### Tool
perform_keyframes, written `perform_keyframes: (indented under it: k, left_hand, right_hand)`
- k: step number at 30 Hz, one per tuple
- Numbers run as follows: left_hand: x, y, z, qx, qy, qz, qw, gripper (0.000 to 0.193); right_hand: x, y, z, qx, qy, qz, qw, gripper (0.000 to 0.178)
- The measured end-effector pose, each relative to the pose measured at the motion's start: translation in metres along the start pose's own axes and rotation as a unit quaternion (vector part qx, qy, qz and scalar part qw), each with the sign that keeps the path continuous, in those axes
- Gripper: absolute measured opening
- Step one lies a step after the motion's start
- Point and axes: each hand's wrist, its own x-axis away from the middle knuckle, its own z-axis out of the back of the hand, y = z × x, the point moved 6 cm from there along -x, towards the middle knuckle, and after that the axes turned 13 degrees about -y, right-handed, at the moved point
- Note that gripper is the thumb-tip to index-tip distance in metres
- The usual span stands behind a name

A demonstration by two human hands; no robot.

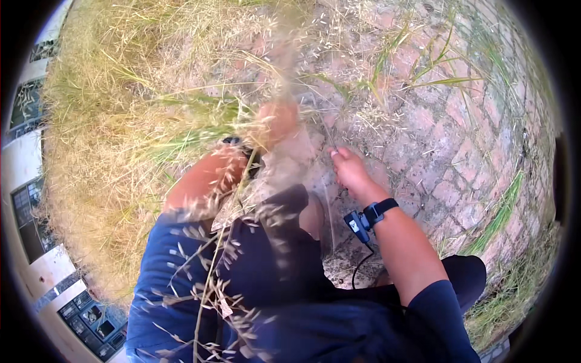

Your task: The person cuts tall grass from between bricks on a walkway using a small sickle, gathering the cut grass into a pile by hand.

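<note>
My left hand (277, 125) is smeared by motion at the edge of the dry grass (115, 139), and its fingers look closed around grass stalks. A long stalk with seed heads (212, 275) runs from beside that hand down across my blue clothing, close to the camera. Over the paving, my right hand (352, 171) is closed with its thumb on top. A thin, dark, slender piece (328, 132) sticks out from its fingertips; what kind of thing it is I cannot make out. The two hands are apart.
Reddish paving stones (436, 145) with loose straw lie ahead and to the right. Green grass blades (439, 75) grow from the joints. On my right wrist is a strapped device (358, 225) with a black cable (357, 269). A building wall with windows (27, 206) stands at far left.
</note>
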Motion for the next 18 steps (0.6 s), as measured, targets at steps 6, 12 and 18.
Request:
perform_keyframes:
  k: [6, 12, 18]
  left_hand:
    - [-0.022, -0.006, 0.002, 0.356, -0.147, 0.009, 0.923, 0.012]
    - [0.017, 0.031, -0.012, 0.433, -0.246, 0.017, 0.867, 0.019]
    - [0.042, 0.018, 0.01, 0.36, -0.267, -0.018, 0.894, 0.026]
  right_hand:
    - [-0.021, -0.003, 0.023, 0.158, 0.033, 0.129, 0.978, 0.035]
    - [0.068, 0.098, 0.07, 0.148, 0.035, 0.064, 0.986, 0.033]
    - [0.093, 0.06, 0.035, 0.009, -0.007, -0.068, 0.998, 0.035]
